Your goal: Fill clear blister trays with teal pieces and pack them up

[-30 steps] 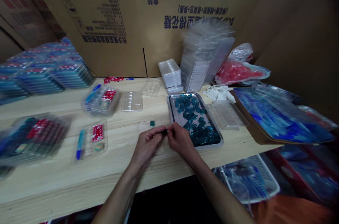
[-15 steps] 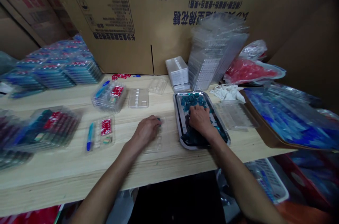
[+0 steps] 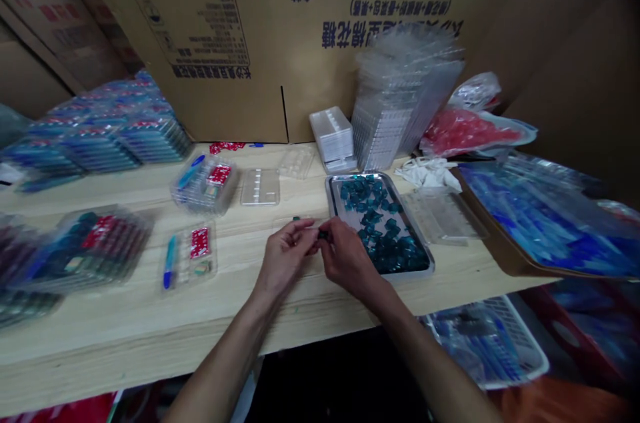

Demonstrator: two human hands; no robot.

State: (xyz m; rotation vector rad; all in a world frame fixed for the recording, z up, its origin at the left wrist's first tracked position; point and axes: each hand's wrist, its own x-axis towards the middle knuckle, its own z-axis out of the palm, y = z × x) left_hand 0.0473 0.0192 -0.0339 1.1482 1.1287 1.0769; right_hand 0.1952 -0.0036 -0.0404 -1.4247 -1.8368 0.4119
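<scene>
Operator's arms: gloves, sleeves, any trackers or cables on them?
No gloves: the left hand and right hand are bare. The left forearm and right forearm are bare too, with no sleeves in view, and neither shows a cable, tracker or wristband.

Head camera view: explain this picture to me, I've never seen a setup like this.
This comes from one camera worn on a person's head, looking forward and down, so these are the person's own bare hands: the left hand and the right hand. Together they hold a small dark teal piece above a pale wooden table. Beside them, a rectangular metal tray holds many glossy teal pieces. A clear plastic tray lies nearby, and a large brown cardboard box stands behind.
</scene>
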